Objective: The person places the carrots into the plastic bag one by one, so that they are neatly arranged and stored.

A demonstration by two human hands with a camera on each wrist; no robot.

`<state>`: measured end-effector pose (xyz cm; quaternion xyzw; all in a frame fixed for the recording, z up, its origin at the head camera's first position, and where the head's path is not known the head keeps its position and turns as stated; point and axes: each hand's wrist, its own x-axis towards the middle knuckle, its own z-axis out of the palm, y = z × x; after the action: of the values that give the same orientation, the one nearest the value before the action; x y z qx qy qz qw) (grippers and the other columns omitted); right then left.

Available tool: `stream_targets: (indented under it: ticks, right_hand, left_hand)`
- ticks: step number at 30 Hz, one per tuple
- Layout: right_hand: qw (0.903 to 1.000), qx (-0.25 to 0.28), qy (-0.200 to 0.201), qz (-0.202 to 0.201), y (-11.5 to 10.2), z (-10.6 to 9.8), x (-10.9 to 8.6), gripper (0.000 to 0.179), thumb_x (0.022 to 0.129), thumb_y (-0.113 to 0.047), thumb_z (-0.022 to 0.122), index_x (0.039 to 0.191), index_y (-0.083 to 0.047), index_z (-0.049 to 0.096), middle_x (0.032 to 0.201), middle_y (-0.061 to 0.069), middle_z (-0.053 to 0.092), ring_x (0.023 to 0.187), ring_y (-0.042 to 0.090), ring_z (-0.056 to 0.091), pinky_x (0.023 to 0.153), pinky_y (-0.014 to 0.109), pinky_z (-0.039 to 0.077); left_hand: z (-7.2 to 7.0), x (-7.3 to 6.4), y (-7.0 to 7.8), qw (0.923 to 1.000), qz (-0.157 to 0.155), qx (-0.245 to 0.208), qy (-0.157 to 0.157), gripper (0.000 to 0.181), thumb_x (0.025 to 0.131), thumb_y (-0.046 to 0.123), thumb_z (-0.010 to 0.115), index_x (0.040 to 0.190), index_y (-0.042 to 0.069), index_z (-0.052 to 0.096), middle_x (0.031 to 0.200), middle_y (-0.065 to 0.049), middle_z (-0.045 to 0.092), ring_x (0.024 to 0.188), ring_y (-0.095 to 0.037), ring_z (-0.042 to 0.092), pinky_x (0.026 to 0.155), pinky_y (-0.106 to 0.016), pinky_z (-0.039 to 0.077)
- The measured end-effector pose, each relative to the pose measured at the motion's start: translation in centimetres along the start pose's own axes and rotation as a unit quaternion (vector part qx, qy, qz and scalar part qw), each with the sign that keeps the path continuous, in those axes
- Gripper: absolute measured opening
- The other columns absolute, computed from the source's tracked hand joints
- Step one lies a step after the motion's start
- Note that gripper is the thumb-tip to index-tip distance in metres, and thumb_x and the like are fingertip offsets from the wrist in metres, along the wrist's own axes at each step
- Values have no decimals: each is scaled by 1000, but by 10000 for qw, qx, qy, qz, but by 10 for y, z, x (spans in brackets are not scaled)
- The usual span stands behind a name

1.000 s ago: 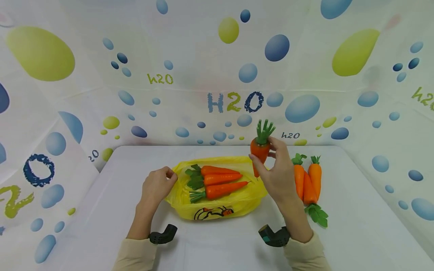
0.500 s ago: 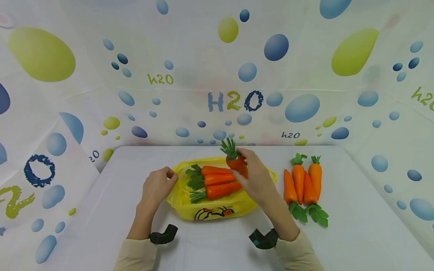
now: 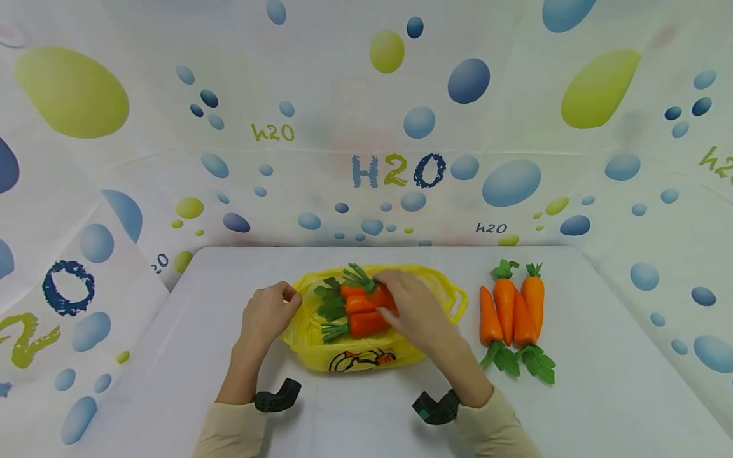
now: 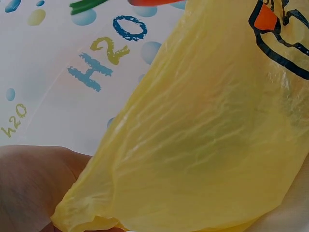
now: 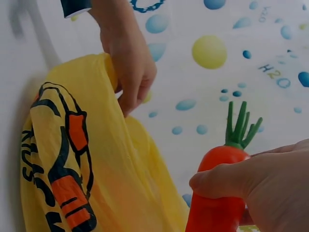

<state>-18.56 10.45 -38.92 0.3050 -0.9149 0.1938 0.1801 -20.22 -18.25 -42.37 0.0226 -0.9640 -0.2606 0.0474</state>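
A yellow plastic bag (image 3: 372, 357) lies open at the table's middle, with several orange carrots (image 3: 366, 324) inside, green tops to the left. At the bag's left rim, my left hand (image 3: 268, 313) pinches the plastic; the left wrist view shows the bag's wall (image 4: 203, 121) stretched from those fingers. My right hand (image 3: 417, 315) holds another carrot (image 3: 380, 294) low over the ones in the bag, its green stems pointing up and left. In the right wrist view the thumb presses across this carrot (image 5: 215, 212) just below its top; its tip is out of view.
Several more carrots (image 3: 504, 308) lie side by side on the white table (image 3: 355, 420), right of the bag. A bag handle loop (image 3: 460, 306) sticks out on the right. Behind the table hangs a white sheet (image 3: 321, 76) printed with blue and green ovals.
My right hand has carried its carrot left and down, from above the bag's right end to over the carrots inside. My left hand has stayed at the bag's left rim.
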Motion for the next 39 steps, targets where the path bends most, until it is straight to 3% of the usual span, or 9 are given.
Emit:
stream_targets:
  ticks: [6,13,20,32,39]
  right_hand:
    - [9964,-150,-754,365,-5,6,0,60,87,-23,78,139,-16,50,136,4,60,122,26,59,105,44,48]
    - [9919,-360,-1209,161,-10,13,1,61,85,-23,80,138,-12,52,135,5,62,121,25,60,106,42,48]
    - [9823,-316,-1834,200,-16,20,-1,55,86,-22,79,135,-18,54,134,1,62,124,22,57,107,43,46]
    - [9688,-427,-2439,-90,-23,30,-4,47,85,-21,79,129,-19,60,125,-2,63,114,17,57,102,37,50]
    - [9679,-496,-2447,-287,-26,37,-6,44,84,-20,79,125,-18,61,117,-1,61,106,16,58,97,31,51]
  left_hand:
    - [0,0,1,10000,-15,-46,-30,28,94,26,57,102,2,70,97,-14,73,70,-20,59,62,-31,51]
    - [1,1,1,10000,-15,-30,-21,28,94,26,57,102,3,70,96,-14,73,70,-20,60,63,-32,52]
    - [-1,-1,2,10000,-2,-45,0,28,94,25,56,103,2,70,96,-13,73,72,-22,61,65,-35,53]
    - [-1,0,1,10000,-14,-57,9,27,94,26,56,102,3,70,96,-14,74,70,-21,60,62,-33,51]
    - [-2,-1,1,10000,-13,-90,15,27,94,26,57,101,3,70,97,-14,74,67,-20,59,57,-29,47]
